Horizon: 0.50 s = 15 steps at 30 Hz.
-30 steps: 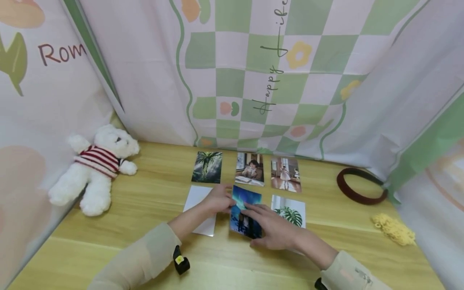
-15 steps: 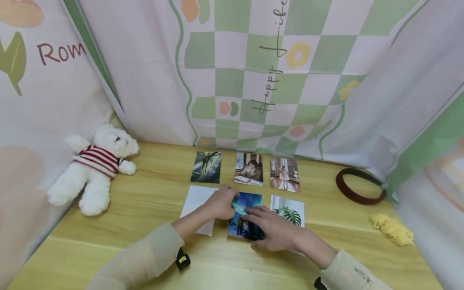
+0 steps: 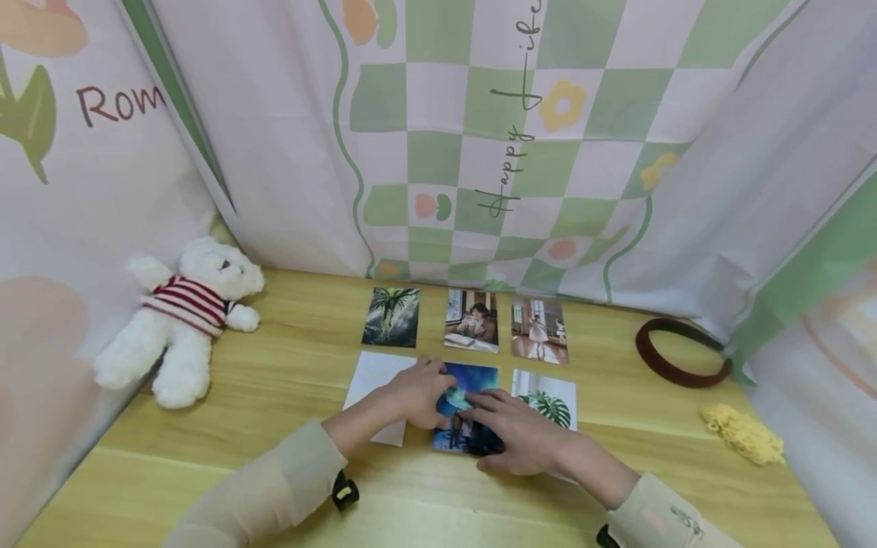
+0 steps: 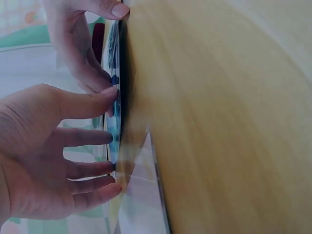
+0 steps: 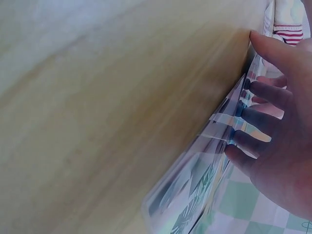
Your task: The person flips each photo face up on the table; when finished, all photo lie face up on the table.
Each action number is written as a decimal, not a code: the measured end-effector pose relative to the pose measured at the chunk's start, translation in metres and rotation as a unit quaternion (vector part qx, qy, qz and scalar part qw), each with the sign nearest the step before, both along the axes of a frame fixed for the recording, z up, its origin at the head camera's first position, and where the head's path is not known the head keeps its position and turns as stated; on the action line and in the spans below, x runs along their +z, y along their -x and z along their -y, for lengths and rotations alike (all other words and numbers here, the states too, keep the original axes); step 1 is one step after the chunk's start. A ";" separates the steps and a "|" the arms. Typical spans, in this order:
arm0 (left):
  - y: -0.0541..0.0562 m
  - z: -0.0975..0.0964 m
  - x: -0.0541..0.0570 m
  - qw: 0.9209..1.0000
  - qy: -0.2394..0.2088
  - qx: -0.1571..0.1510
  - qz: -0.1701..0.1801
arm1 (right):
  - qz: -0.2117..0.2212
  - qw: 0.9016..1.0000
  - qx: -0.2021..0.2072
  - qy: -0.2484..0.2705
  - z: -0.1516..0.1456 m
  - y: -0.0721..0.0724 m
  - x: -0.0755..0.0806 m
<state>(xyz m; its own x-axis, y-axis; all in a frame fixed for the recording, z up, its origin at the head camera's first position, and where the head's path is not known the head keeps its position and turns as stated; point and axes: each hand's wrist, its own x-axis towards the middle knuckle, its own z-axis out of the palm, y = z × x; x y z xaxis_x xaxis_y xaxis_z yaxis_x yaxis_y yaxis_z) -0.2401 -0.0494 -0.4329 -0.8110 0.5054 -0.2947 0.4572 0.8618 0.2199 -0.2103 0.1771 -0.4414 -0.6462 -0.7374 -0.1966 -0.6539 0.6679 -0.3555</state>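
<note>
A blue photo card [image 3: 479, 374] with an aurora-like picture lies on the table in the middle of the near row. My left hand [image 3: 419, 392] rests over its left side; in the left wrist view that hand's thumb and extended fingertips [image 4: 111, 138] touch the card's surface. Across its right side, my right hand [image 3: 524, 434] presses with spread, fairly straight fingers, and the right thumb sits by the card's lower right edge. To the left is a pale, almost white card [image 3: 373, 373], partly under my left forearm. A leaf-picture card [image 3: 548, 399] lies partly hidden behind my right hand.
Behind stand three more cards in a row: a plant picture [image 3: 390, 316], a seated person [image 3: 471, 320] and a dancer [image 3: 539, 329]. A white teddy bear [image 3: 185, 312] leans at the left. At the right lie a dark red headband [image 3: 685, 373] and yellow yarn [image 3: 743, 434].
The blue card has turned from tilted to nearly straight and slid slightly nearer. My left hand has shifted from its upper left edge onto its left side; my right hand has barely moved.
</note>
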 end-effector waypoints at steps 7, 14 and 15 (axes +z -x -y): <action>-0.001 0.003 -0.004 0.999 0.025 -0.032 -0.021 | -0.013 1.000 0.010 0.005 0.000 0.001 0.001; -0.002 0.003 -0.006 0.998 0.030 -0.040 -0.029 | -0.015 1.000 0.008 0.002 0.000 0.004 -0.001; -0.002 0.003 -0.006 0.998 0.030 -0.039 -0.030 | -0.012 1.000 0.005 0.002 0.000 0.004 -0.001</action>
<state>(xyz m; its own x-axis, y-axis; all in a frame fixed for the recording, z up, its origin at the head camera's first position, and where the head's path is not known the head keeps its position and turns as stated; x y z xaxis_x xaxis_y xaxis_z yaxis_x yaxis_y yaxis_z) -0.2379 -0.0525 -0.4390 -0.7864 0.5510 -0.2792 0.5347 0.8336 0.1387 -0.2142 0.1773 -0.4424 -0.6432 -0.7447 -0.1783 -0.6688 0.6597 -0.3427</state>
